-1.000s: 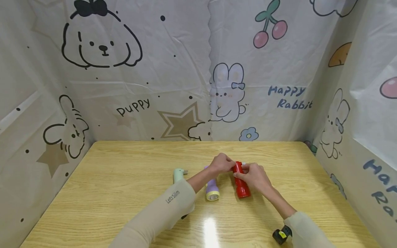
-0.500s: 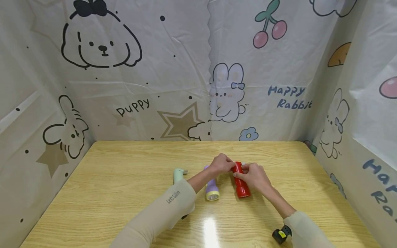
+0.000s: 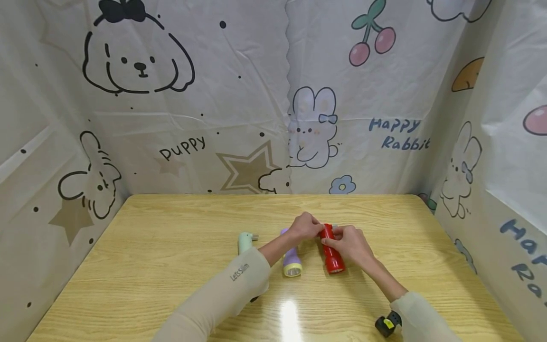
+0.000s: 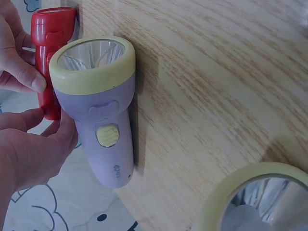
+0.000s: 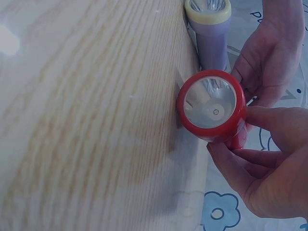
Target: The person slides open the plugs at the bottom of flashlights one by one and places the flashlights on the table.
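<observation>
A red flashlight (image 3: 333, 251) lies on the wooden table, its lens end towards the near side. My right hand (image 3: 352, 243) grips its barrel from the right, thumb on top. At the flashlight's tail, the fingertips of my left hand (image 3: 306, 225) pinch the end. Small pale prongs (image 3: 334, 226) stick out sideways there, between the two hands. Under my left forearm lies a purple flashlight (image 3: 292, 261) with a cream head, partly covered. In the right wrist view the red flashlight's round lens (image 5: 210, 102) faces the camera.
Left of the purple one is a mint-green flashlight (image 3: 245, 241) with metal prongs, mostly hidden by the left sleeve (image 3: 243, 275). Its cream rim (image 4: 211, 207) shows in the left wrist view. A printed cloth (image 3: 192, 118) stands behind the table (image 3: 171, 223) and along its sides.
</observation>
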Tool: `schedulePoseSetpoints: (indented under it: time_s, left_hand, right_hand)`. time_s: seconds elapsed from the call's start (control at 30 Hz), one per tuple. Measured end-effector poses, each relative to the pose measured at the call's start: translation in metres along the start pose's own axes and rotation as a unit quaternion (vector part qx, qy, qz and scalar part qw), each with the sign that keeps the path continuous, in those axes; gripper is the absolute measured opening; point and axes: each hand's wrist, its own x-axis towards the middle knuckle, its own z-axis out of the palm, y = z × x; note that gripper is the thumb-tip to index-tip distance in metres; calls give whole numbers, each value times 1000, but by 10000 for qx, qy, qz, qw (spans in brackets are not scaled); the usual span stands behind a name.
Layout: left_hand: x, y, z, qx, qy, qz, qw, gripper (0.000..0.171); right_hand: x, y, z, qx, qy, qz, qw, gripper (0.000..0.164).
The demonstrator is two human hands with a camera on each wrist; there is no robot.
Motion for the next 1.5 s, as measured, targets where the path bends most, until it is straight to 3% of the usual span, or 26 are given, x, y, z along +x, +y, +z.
schedulePoseSetpoints:
  time_s: [1.13, 1.5]
  left_hand:
    - [4, -1, 7, 122, 105, -53, 9999, 28]
    - [6, -2, 7, 225, 4, -27, 9997, 32]
  right_hand:
    - [2, 4, 2, 21, -67, -55, 10000, 34]
    - [3, 7, 2, 62, -76, -35, 9999, 34]
